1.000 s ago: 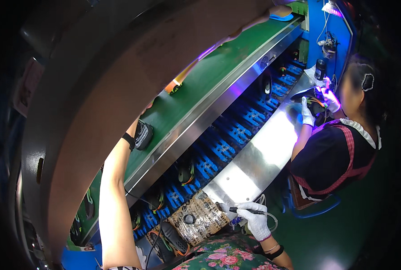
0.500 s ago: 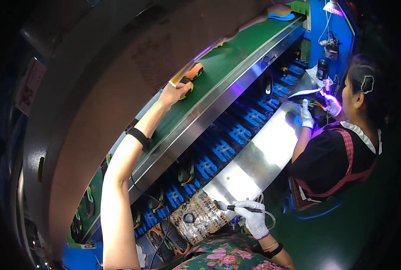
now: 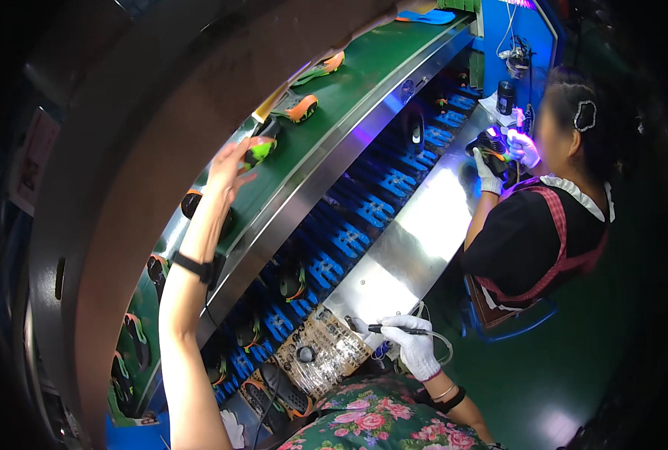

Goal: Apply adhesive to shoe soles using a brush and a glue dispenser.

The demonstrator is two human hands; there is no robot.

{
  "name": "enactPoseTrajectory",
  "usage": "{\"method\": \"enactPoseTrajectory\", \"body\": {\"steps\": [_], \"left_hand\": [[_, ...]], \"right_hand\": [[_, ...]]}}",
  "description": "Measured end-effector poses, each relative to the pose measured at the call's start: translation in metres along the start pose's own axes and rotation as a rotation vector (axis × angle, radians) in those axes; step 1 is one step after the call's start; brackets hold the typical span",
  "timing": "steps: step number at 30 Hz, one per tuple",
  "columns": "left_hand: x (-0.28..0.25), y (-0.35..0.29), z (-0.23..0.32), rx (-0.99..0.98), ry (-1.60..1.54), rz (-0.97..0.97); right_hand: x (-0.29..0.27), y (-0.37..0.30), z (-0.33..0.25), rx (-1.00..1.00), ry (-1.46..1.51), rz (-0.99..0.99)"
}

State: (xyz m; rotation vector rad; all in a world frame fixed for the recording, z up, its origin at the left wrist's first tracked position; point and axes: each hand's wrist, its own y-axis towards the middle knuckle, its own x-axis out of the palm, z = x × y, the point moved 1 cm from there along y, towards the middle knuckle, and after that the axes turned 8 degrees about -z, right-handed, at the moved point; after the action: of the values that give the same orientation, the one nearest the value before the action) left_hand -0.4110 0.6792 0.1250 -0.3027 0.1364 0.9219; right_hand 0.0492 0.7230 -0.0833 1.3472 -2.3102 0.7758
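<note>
My bare left hand (image 3: pixel 233 161), with a black band on the wrist, is at the green conveyor belt (image 3: pixel 296 171). Its fingers are around the near end of a black and bright green shoe sole (image 3: pixel 260 152), the thumb held a little apart. A sole with an orange end (image 3: pixel 304 110) lies just beyond it. My right hand (image 3: pixel 415 346), in a white glove, grips a black pen-shaped tool (image 3: pixel 383 328) with a pale tube trailing from it. The tool's tip is over the edge of a tape-wrapped board (image 3: pixel 326 356). Two black and orange soles (image 3: pixel 278 386) rest beside that board.
A large brown curved housing (image 3: pixel 161 127) overhangs the belt at the left. Blue racks (image 3: pixel 349 240) carrying some soles run below the belt. Right of them is a shiny metal shelf (image 3: pixel 383 281). A seated co-worker (image 3: pixel 533 232) in white gloves handles a sole under purple light.
My left hand has drawn back toward me along the belt, and the green sole has shifted the same way. The view has turned slightly. My right hand keeps holding the tool.
</note>
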Motion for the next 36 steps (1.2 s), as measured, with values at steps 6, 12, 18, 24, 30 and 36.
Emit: {"method": "enactPoseTrajectory", "body": {"steps": [6,12,18,24,30,36], "left_hand": [[-0.017,-0.149,-0.036,0.294,0.24,0.344],[0.03,-0.217,-0.113,0.502,0.209,0.385],[0.054,-0.207,-0.162,0.236,-0.403,0.432],[0.039,-0.235,-0.208,-0.021,-1.022,-0.178],[0.091,-0.335,-0.208,-0.007,-1.013,-0.383],[0.1,-0.391,-0.259,-0.401,-1.131,-0.58]], "right_hand": [[0.016,-0.001,0.007,-0.025,0.04,-0.163],[0.02,-0.015,-0.012,0.017,0.053,-0.132],[0.02,-0.032,-0.025,-0.062,0.193,0.037],[0.032,-0.059,-0.049,-0.115,0.299,-0.038],[0.06,-0.074,-0.045,-0.631,-0.504,-0.245],[0.103,-0.087,-0.053,-0.275,-0.237,-0.299]]}}
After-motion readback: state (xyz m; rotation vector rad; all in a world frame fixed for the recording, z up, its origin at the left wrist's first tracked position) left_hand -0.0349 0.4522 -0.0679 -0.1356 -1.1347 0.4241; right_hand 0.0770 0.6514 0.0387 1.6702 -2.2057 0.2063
